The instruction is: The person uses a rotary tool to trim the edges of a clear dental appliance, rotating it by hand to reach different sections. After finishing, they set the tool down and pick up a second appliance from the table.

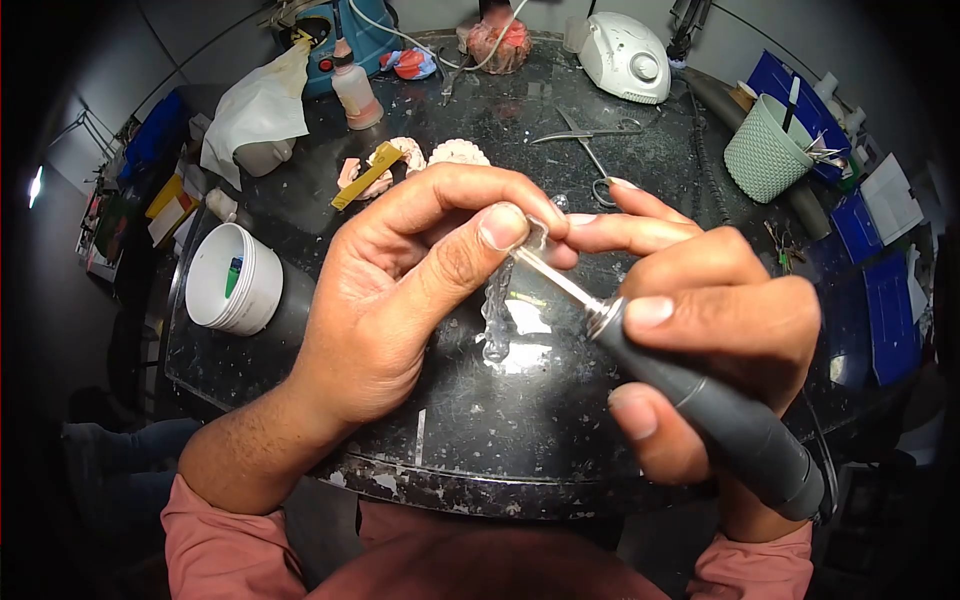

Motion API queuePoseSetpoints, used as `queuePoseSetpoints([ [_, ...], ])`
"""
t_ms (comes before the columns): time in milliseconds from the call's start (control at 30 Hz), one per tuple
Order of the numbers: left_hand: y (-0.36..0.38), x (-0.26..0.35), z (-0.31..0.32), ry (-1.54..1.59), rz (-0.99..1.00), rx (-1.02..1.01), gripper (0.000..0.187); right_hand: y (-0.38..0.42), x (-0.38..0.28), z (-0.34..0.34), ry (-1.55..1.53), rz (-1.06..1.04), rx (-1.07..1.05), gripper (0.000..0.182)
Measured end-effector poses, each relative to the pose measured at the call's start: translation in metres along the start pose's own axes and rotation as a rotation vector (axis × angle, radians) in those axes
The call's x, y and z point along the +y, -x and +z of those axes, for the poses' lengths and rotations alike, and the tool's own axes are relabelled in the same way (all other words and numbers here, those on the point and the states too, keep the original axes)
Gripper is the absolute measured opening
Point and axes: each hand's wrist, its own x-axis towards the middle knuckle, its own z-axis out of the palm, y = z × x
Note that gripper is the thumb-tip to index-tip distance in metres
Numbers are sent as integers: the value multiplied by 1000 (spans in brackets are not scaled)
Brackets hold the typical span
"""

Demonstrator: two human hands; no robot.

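My left hand [400,270] pinches a clear plastic dental aligner [495,315] between thumb and index finger. One arm of the aligner hangs down below the fingers, and the part in the pinch is mostly hidden. Wrapped around a black rotary handpiece [700,400] is my right hand [730,310], its thumb and fingers closed on the body. The handpiece's thin metal bur shank [560,275] points up and left, with its tip right at the aligner by my left thumb. My right ring and little fingers reach out toward the left fingertips.
Dental casts [458,152] and a yellow strip [368,175] lie behind my left hand. Scissors [585,135] rest farther back. A white tub [235,280] stands left, a pink-liquid bottle [357,95] behind it. A white control unit [625,58] and green basket [768,150] stand right.
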Motion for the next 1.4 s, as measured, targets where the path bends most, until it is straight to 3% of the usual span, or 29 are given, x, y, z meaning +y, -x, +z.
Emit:
queuePoseSetpoints([
  [167,4,1,5,-45,-7,66,20,-5,-8,-3,120,54,-47,41],
  [433,8,5,10,-102,-10,89,19,2,0,0,-25,27,8,43],
  [533,8,10,13,-173,12,77,19,-4,-2,-4,58,33,-42,45],
  [700,9,6,12,-124,-3,96,18,1,-2,1,7,33,12,43],
  [967,12,13,14,-176,-5,83,16,-5,-9,-4,68,60,-107,44],
  [1133,11,14,21,-62,-26,136,15,-3,-4,-10,27,42,-83,41],
  [1400,13,12,16,-130,-54,124,16,-3,-8,-2,68,50,-103,42],
])
